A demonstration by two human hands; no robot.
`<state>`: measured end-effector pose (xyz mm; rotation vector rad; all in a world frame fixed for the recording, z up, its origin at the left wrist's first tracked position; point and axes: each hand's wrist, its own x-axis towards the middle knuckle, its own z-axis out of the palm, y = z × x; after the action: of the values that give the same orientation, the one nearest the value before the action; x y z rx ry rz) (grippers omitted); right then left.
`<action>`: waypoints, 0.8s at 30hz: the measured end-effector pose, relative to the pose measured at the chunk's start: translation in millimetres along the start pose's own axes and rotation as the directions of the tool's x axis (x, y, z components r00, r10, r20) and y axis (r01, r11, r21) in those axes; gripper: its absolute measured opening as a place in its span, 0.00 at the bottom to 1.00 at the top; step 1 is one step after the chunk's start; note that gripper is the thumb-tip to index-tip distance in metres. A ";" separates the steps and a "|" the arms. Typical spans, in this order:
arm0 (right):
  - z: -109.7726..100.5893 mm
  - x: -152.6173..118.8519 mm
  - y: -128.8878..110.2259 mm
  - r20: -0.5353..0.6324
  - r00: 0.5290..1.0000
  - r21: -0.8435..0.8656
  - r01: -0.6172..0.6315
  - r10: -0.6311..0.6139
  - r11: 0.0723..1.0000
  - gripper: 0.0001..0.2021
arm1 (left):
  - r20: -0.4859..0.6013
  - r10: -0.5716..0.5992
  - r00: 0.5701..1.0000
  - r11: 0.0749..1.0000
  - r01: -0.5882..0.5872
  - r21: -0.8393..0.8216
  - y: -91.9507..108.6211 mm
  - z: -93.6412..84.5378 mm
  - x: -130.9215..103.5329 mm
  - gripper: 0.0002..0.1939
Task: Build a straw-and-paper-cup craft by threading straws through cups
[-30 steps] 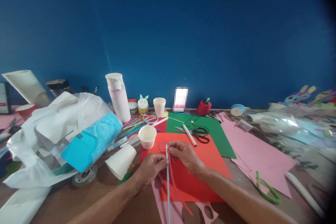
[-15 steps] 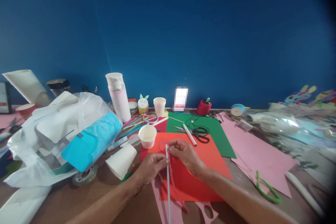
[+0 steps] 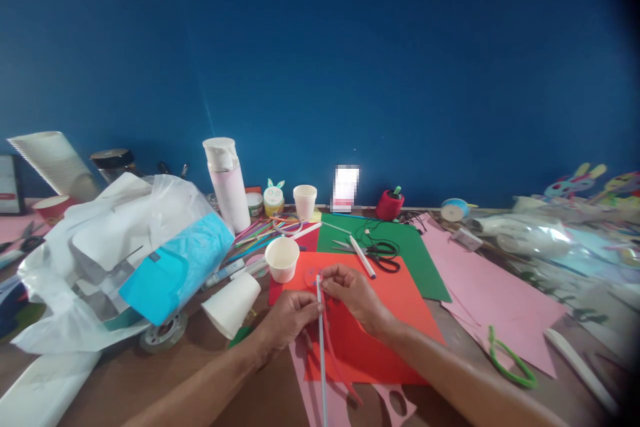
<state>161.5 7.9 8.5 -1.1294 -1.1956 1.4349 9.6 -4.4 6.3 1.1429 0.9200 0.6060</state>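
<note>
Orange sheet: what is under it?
Parts of a green sheet, a red sheet and cut pink paper show from beneath the orange sheet. How far each runs under it, and whether anything else lies there, is covered.

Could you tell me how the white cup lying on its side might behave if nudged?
The white cup would probably roll in a curve, given its tapered round wall. It looks like paper, so probably light.

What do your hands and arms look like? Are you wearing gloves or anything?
No gloves: the left hand and right hand are bare, with ordinary fingers and thumbs. No sleeves show, and I see no watch or bracelet.
</note>
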 end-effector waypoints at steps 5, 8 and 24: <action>-0.7 -0.8 0.6 0.006 1.000 0.005 0.000 0.000 1.000 0.14 | -0.013 0.012 1.000 1.000 -0.012 -0.011 -1.6 -0.1 -0.2 0.22; -2.3 -0.4 1.9 0.007 1.000 -0.013 0.020 -0.020 1.000 0.13 | -0.012 0.010 1.000 1.000 -0.010 -0.018 -2.4 -0.3 -0.3 0.22; -1.2 -0.8 -2.1 0.037 0.999 -0.035 -0.024 0.026 0.999 0.14 | 0.040 -0.023 0.999 1.000 0.023 -0.004 -2.0 -2.9 0.3 0.22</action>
<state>163.0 7.5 10.5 -1.1496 -1.2409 1.4649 7.2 -3.4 3.9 1.1352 0.8965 0.5642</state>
